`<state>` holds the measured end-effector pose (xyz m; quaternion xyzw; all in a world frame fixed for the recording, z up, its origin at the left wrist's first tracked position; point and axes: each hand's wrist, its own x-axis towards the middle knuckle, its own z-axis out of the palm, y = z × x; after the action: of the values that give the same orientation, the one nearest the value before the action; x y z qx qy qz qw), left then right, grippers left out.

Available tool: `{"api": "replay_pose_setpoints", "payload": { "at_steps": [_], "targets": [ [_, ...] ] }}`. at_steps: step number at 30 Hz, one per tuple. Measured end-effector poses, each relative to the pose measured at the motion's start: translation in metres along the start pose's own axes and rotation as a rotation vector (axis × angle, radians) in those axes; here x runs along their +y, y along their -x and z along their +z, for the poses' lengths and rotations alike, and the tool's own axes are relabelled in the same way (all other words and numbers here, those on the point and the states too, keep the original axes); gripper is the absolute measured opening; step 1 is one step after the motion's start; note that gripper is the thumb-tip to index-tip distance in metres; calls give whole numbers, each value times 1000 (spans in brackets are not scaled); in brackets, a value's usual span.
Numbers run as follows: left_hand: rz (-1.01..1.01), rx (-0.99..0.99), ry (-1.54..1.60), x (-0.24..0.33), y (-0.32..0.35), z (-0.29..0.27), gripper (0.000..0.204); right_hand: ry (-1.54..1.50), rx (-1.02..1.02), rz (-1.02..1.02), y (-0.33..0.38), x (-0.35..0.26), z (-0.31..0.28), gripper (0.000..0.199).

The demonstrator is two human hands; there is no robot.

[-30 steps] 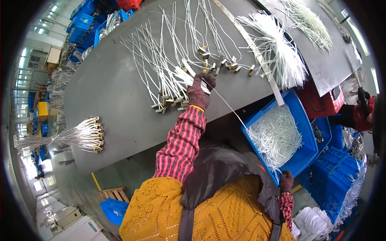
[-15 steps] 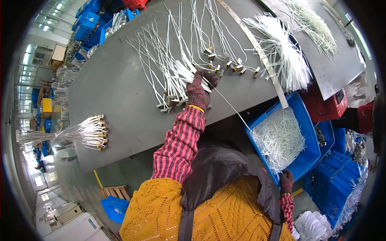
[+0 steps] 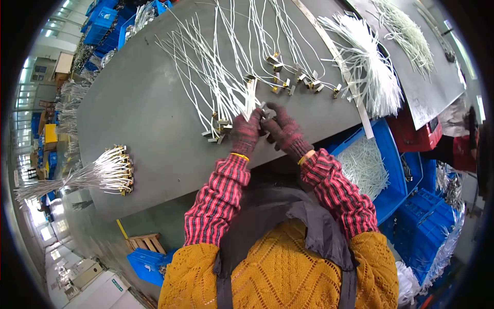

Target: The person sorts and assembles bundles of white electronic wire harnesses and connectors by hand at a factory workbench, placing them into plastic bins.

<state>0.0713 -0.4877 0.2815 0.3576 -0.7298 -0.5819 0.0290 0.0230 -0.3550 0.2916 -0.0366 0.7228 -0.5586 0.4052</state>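
Note:
In dark red work gloves, both my hands meet over the near part of the grey table. My left hand [image 3: 245, 133] is closed around a small bundle of short white sleeves [image 3: 250, 98], which points up and away. Touching or almost touching it, my right hand [image 3: 286, 134] has bent fingers pinched together. A small greyish piece shows at those fingertips, too small to name. Just beyond and left of my hands lie long white wires [image 3: 206, 72] with small metal end pieces [image 3: 221, 129]. More wire groups end in metal pieces [image 3: 309, 81] to the right.
A tied wire bundle [image 3: 103, 167] lies at the table's left. A metal strip [image 3: 337, 56] runs along the right, beside a heap of white strands [image 3: 373, 72]. Below it stands a blue bin [image 3: 393, 177] holding short white sleeves [image 3: 363, 167]. A red container [image 3: 414, 129] is close by.
My right hand has come up from the blue bin to meet my left hand. The sleeve bundle has turned more upright. The white strand stretching toward the bin no longer shows.

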Motion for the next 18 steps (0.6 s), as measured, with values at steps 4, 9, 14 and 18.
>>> {"api": "replay_pose_setpoints", "payload": {
  "at_steps": [4, 9, 14, 18],
  "targets": [
    [-55, 122, 366, -54, -50, -63, 29, 550, 488, -450, -102, 59, -33, 65],
    [-26, 30, 726, -45, -38, -101, 24, 557, 504, -483, -152, 75, -73, 65],
    [-73, 13, 868, -30, -43, -87, 23, 310, 423, -587, -115, 90, -96, 63],
    [-144, -78, 828, -23, -43, -16, 26, 564, 401, -881, -43, 70, -68, 62]
  ]
}}
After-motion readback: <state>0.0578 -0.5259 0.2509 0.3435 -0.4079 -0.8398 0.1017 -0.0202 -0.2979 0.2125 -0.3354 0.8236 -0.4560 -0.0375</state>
